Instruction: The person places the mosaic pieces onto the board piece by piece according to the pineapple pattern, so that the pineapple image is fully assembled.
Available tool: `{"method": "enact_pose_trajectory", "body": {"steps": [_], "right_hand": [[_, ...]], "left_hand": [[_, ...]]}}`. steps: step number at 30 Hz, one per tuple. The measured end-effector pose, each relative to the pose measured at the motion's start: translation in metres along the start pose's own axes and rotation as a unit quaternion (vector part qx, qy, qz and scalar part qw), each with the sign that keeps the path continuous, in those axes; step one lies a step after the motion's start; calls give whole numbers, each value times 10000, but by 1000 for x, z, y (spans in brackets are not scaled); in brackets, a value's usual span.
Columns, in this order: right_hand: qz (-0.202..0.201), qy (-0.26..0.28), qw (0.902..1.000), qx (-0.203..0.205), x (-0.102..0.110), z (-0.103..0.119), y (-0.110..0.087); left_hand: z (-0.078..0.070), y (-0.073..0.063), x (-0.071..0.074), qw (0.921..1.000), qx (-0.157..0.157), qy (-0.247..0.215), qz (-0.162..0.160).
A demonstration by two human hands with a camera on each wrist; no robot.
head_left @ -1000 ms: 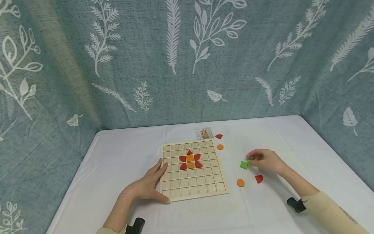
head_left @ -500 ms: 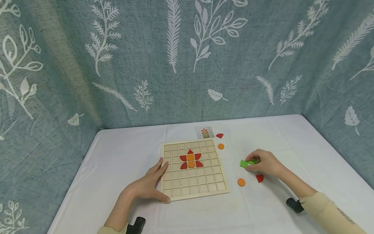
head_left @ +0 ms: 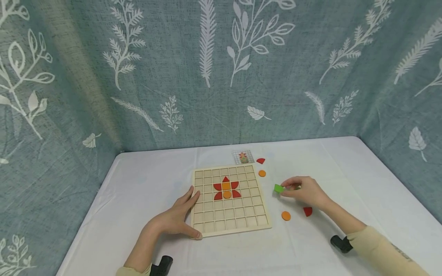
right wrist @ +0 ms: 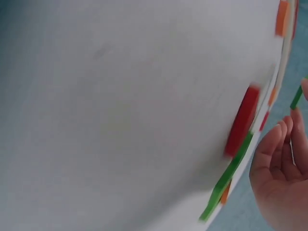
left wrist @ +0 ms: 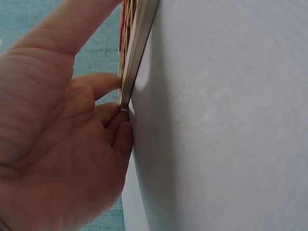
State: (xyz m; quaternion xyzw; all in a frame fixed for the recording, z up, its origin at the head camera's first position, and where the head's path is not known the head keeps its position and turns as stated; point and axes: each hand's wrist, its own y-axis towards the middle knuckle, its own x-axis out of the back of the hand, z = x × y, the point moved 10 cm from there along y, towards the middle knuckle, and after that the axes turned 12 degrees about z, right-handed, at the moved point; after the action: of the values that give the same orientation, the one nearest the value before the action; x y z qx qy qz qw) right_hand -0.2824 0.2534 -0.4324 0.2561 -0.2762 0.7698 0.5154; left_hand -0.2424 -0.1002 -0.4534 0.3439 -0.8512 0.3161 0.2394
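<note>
My right hand [head_left: 307,191] pinches a green square tile [head_left: 278,188] between thumb and fingertips, just right of the wooden grid board [head_left: 231,212]. The right wrist view shows that green tile [right wrist: 297,97] edge-on, held above the white table. Other green lies below and behind the hand, mostly hidden in the head view; in the right wrist view it is a green strip [right wrist: 226,178]. My left hand [head_left: 172,219] rests along the board's left edge, fingers and thumb spread. On the board, red pieces [head_left: 226,179] surround an orange square [head_left: 226,186] and an orange disc [head_left: 226,194].
A pattern card [head_left: 243,157] lies behind the board. Beside it are a red fan-shaped piece [head_left: 260,161] and an orange disc [head_left: 262,173]. Nearer me lie another orange disc [head_left: 286,216] and a red fan-shaped piece [head_left: 307,211]. A patterned curtain [head_left: 193,115] borders the table [head_left: 155,172].
My right hand has taken hold of the green square tile and moved left with it toward the board, off the table. My left hand has stayed on the board's edge.
</note>
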Motion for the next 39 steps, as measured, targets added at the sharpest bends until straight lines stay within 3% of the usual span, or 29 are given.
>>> {"method": "enact_pose_trajectory", "body": {"steps": [6, 9, 27, 39], "right_hand": [[411, 627, 9971, 90, -22, 15, 9], [597, 659, 9959, 187, -34, 27, 14], [1086, 325, 9845, 1340, -89, 99, 42], [1147, -438, 9748, 1864, -112, 125, 48]], "left_hand": [[0, 0, 0, 10000, 7, 7, 8], [0, 0, 1, 10000, -2, 24, 11], [1, 0, 1, 9999, -1, 107, 20], [2, 0, 0, 9999, -47, 96, 1]]}}
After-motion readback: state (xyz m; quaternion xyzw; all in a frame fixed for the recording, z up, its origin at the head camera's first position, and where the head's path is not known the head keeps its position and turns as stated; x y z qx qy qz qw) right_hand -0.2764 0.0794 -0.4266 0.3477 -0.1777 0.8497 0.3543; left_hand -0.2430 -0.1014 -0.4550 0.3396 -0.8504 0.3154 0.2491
